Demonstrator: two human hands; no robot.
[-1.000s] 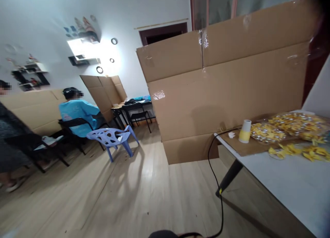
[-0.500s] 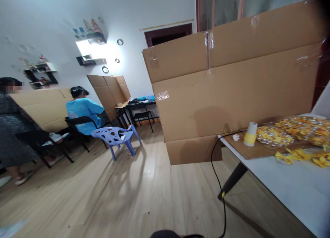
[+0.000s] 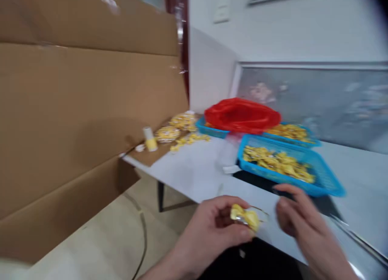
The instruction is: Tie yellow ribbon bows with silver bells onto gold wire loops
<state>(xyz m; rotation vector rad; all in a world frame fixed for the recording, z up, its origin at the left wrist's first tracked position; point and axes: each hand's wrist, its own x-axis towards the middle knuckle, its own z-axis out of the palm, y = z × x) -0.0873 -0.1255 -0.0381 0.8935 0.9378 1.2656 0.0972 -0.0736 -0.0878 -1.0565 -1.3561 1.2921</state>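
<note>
My left hand pinches a yellow bow with a shiny silver middle between thumb and fingers. From the bow a thin loop of wire or cord sticks out to the right. Apart from it, to the right, is my right hand, slightly blurred. Its index finger is stretched out and the others are bent, with nothing visible in it. Beyond both hands, a blue basket holds many similar yellow bows.
A red bag lies over another blue basket at the back. Bagged yellow pieces, loose yellow bows and a yellow-white cone are at the white table's far left. A tall cardboard panel stands left.
The view has swung right, from the room with other people to the table. Both my hands are now in view, the left one with a yellow bow.
</note>
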